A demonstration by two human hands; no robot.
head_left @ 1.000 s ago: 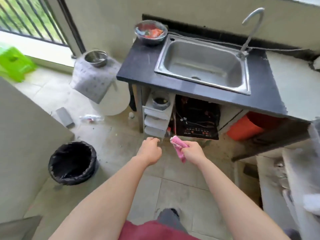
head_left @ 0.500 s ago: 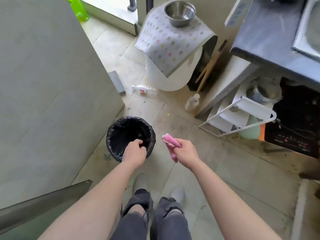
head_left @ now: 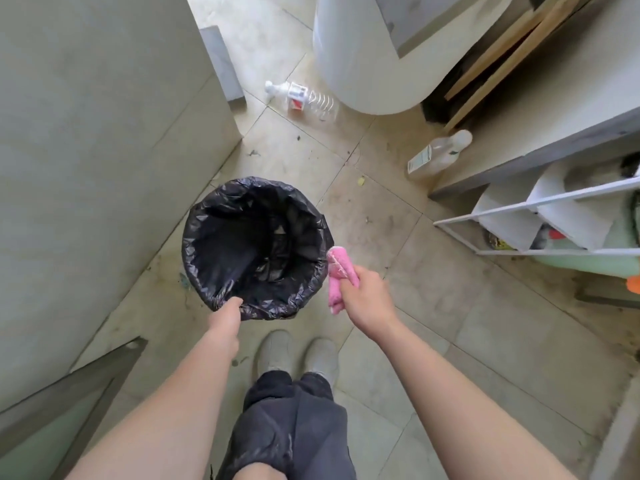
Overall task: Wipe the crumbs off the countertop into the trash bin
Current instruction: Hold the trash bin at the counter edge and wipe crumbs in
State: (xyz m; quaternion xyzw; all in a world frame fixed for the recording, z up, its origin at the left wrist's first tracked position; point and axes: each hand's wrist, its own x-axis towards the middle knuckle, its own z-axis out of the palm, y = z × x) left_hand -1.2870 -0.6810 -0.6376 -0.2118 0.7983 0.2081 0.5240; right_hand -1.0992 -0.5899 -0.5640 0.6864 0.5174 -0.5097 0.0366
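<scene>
Head view: black-lined trash bin gapes; right hand clutches crumpled pink cloth.

Thin black plastic bag lining the bin, crinkled and faintly glossy along the folded rim. Pink cloth in the right hand, soft and fuzzy with a nubby matt pile; clear ribbed plastic bottle on the floor, shiny with a paper label. Beige floor tiles smooth but dull and grimy, bare wooden boards leaning by the wall, rack of white painted metal bars, dark matt cloth trousers
</scene>
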